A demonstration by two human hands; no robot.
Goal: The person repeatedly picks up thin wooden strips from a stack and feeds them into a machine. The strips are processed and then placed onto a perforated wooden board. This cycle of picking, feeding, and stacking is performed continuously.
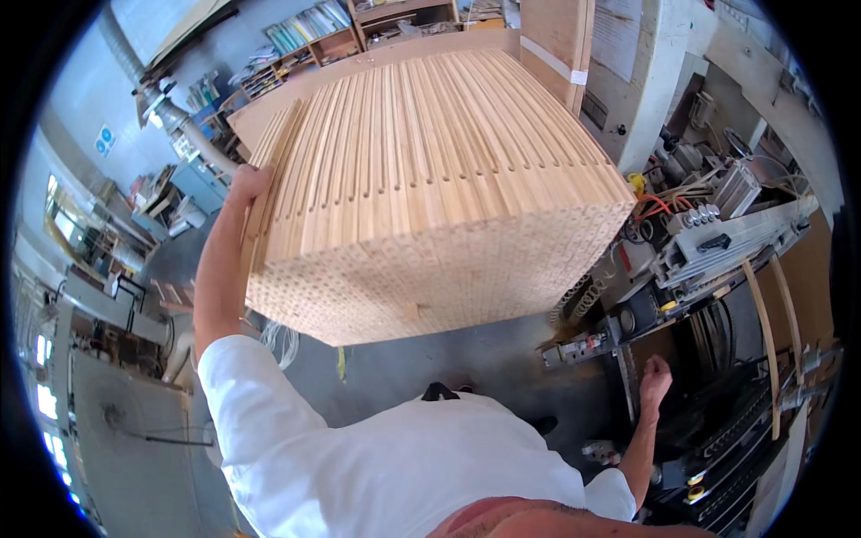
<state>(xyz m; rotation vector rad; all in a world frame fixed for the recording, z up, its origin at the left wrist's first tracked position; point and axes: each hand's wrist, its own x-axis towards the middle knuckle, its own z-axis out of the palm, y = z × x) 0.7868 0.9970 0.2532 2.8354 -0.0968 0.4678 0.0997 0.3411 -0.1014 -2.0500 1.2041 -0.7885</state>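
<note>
A large block of pale wooden strips (pixel 430 188), stacked tightly side by side, stands in front of me. Grooves run along its top, and small holes line up near the end closest to me. At its left edge a few separate strips (pixel 285 148) lie raised above the others. My left hand (pixel 250 182) is closed on these strips, its fingers partly hidden by the wood. Low on the right, beside the machine, my right hand (pixel 656 381) has its fingers curled in, and I see nothing in it.
A machine (pixel 731 242) with metal rails, hoses and cables fills the right side. Two curved wooden strips (pixel 764 350) rest on it. Behind the stack stand a brown panel (pixel 556 49) and shelves (pixel 314 49) of papers. A grey cabinet (pixel 130 430) is at the left.
</note>
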